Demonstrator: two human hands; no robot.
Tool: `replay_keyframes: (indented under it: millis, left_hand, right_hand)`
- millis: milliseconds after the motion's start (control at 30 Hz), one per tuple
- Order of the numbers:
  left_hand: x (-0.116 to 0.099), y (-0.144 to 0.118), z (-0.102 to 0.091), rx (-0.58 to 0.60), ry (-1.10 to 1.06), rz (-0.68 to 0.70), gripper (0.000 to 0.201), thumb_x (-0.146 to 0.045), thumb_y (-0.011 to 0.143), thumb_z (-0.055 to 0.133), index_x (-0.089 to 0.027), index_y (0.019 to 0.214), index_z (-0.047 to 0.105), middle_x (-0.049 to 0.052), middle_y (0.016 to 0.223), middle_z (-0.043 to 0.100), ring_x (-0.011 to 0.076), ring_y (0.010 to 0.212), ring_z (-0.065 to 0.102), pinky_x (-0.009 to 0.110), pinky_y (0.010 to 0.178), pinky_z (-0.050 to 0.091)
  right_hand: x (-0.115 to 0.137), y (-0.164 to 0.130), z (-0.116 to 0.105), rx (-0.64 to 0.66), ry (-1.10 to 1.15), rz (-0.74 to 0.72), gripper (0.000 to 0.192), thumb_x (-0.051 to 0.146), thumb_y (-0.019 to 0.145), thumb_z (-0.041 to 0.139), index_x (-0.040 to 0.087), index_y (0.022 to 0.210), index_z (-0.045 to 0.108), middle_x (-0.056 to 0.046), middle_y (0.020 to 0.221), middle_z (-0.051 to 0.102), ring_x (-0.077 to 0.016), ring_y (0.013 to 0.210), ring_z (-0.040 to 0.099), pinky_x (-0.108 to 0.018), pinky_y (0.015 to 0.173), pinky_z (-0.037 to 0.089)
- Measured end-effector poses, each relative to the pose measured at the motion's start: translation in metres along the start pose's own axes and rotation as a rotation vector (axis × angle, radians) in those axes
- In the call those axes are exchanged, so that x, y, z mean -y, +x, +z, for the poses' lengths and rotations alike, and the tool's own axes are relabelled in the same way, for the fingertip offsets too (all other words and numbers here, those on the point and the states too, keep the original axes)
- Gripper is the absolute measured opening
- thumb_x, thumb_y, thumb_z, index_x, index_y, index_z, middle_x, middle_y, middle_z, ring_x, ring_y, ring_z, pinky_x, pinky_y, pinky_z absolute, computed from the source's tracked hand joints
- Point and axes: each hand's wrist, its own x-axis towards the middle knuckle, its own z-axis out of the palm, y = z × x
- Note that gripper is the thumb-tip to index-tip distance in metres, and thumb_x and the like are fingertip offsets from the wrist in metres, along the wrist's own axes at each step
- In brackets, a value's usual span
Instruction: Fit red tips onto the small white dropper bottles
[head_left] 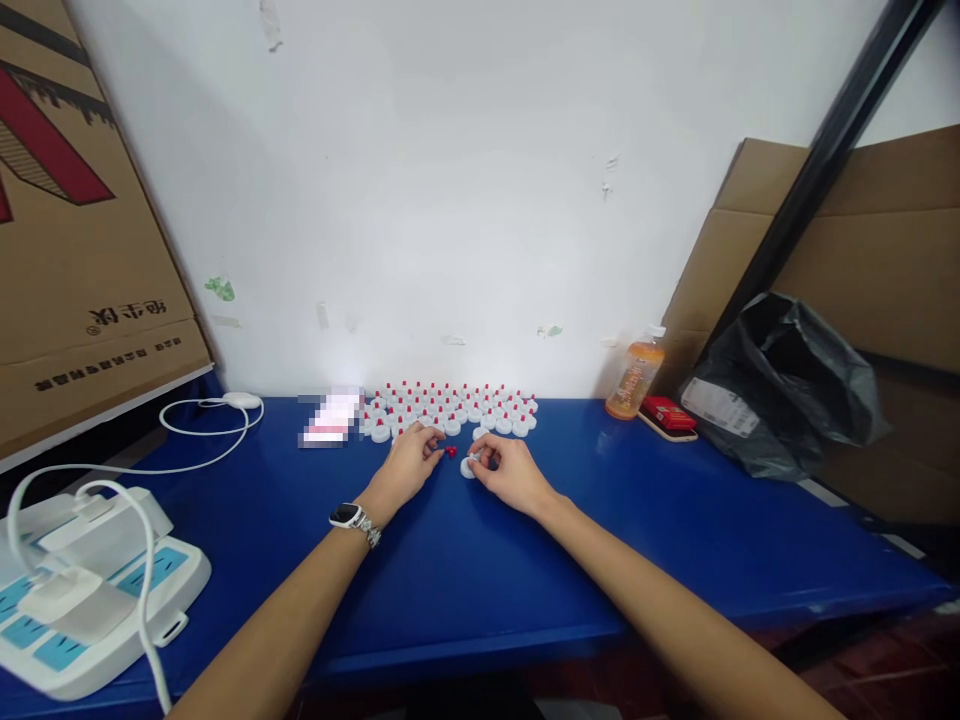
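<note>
My right hand (514, 475) pinches a small round white cap (468, 468) between thumb and fingers, low over the blue tabletop. Left of it, my left hand (409, 467) has its fingers bent and slightly apart, with nothing visible between them. A few tiny red pieces (451, 452) lie on the table just beyond those fingertips. Behind both hands, many white caps with red tips (425, 400) stand in close rows, the nearest ones partly hidden by my left hand. One white cap (481, 433) sits just behind my right fingers.
A pixelated phone-like panel (332, 417) lies left of the caps. An orange drink bottle (636, 375), a red packet (666, 412) on a phone and a dark plastic bag (780, 385) stand right. A white power strip (90, 600) with cables occupies the left front.
</note>
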Motion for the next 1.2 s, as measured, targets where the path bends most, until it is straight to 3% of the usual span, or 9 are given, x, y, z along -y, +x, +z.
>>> replay_keyframes:
  millis: [133, 300, 467, 700, 833, 1000, 1200]
  left_hand:
    - [-0.0035, 0.0016, 0.0005, 0.069, 0.093, 0.076, 0.028, -0.028, 0.092, 0.05, -0.02, 0.112, 0.069, 0.009, 0.107, 0.058, 0.0198, 0.085, 0.062, 0.035, 0.082, 0.05]
    - [-0.0048, 0.0055, 0.0004, 0.128, 0.174, 0.138, 0.022, -0.021, 0.093, 0.048, -0.019, 0.096, 0.069, 0.008, 0.096, 0.059, 0.0219, 0.09, 0.061, 0.034, 0.083, 0.047]
    - [-0.0043, 0.0061, -0.0002, 0.121, 0.166, 0.134, 0.012, -0.02, 0.091, 0.051, -0.019, 0.088, 0.063, 0.006, 0.091, 0.058, 0.0207, 0.083, 0.059, 0.032, 0.076, 0.046]
    - [0.0017, 0.0063, 0.0025, 0.067, 0.062, 0.068, 0.014, -0.027, 0.095, 0.044, -0.019, 0.094, 0.055, 0.006, 0.088, 0.063, 0.0198, 0.079, 0.061, 0.033, 0.074, 0.047]
    - [0.0006, 0.0066, 0.0017, 0.043, -0.085, 0.038, 0.021, -0.029, 0.095, 0.046, -0.018, 0.104, 0.061, 0.007, 0.089, 0.069, 0.0199, 0.082, 0.065, 0.033, 0.078, 0.049]
    - [-0.0047, 0.0049, -0.0018, 0.065, -0.186, 0.004, 0.02, -0.032, 0.09, 0.054, -0.018, 0.095, 0.069, 0.006, 0.089, 0.073, 0.0193, 0.082, 0.067, 0.032, 0.081, 0.05]
    - [-0.0038, 0.0047, 0.0007, 0.027, -0.019, 0.029, 0.025, -0.033, 0.088, 0.056, -0.018, 0.09, 0.076, 0.009, 0.094, 0.068, 0.0206, 0.085, 0.063, 0.033, 0.08, 0.049]
  right_hand:
    - [-0.001, 0.0005, 0.0014, 0.012, 0.017, 0.012, 0.009, 0.021, 0.08, 0.063, 0.019, 0.088, 0.068, 0.004, 0.066, 0.063, -0.01, 0.056, 0.053, -0.023, 0.058, 0.039]
    - [-0.0004, 0.0, 0.0025, 0.021, 0.028, 0.009, 0.008, 0.021, 0.08, 0.062, 0.019, 0.085, 0.068, 0.003, 0.066, 0.063, -0.0102, 0.056, 0.054, -0.023, 0.058, 0.04]
    - [0.0004, 0.0, 0.0021, 0.021, 0.019, 0.01, 0.008, 0.021, 0.08, 0.062, 0.019, 0.084, 0.068, 0.004, 0.064, 0.062, -0.0099, 0.055, 0.053, -0.023, 0.058, 0.04]
    - [0.0017, -0.0006, 0.0002, 0.039, 0.022, 0.01, 0.009, 0.021, 0.081, 0.061, 0.02, 0.085, 0.069, 0.003, 0.064, 0.063, -0.0104, 0.056, 0.053, -0.024, 0.061, 0.041]
    - [0.0025, -0.0007, -0.0004, 0.043, 0.024, 0.028, 0.008, 0.022, 0.08, 0.061, 0.019, 0.084, 0.068, 0.003, 0.064, 0.063, -0.01, 0.056, 0.053, -0.023, 0.058, 0.039]
    - [0.0009, -0.0006, 0.0, 0.055, 0.041, 0.045, 0.007, 0.024, 0.081, 0.062, 0.019, 0.084, 0.067, 0.004, 0.062, 0.062, -0.0094, 0.054, 0.052, -0.022, 0.055, 0.038]
    - [-0.001, 0.0004, 0.0017, 0.055, 0.018, 0.045, 0.007, 0.024, 0.08, 0.063, 0.019, 0.084, 0.067, 0.004, 0.062, 0.062, -0.009, 0.054, 0.052, -0.021, 0.055, 0.038]
